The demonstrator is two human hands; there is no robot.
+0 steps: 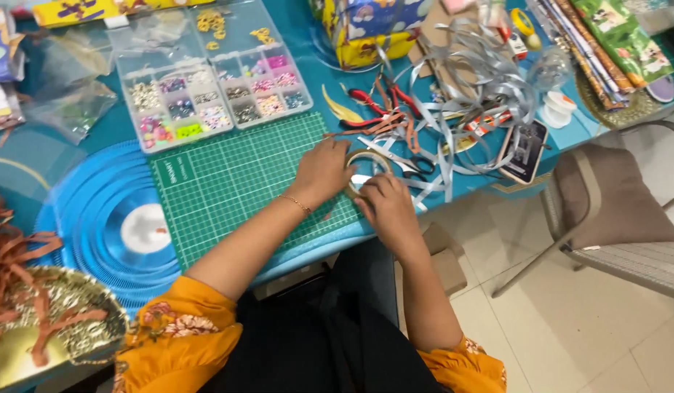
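While both hands meet at the green cutting mat [235, 182]'s three-o'clock edge, the left hand [324, 171] and right hand [386, 207] each close their grip on a tape roll [366, 161]; scissors [417, 166] lie just beside at three o'clock.

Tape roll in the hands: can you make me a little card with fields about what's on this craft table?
left hand: resting on the tape roll from the left
right hand: fingers on the roll's near edge
under the hands: green cutting mat
behind the mat: clear bead boxes
right of the roll: scissors, silver ribbon tangle, phone
left of the mat: blue ribbon spool
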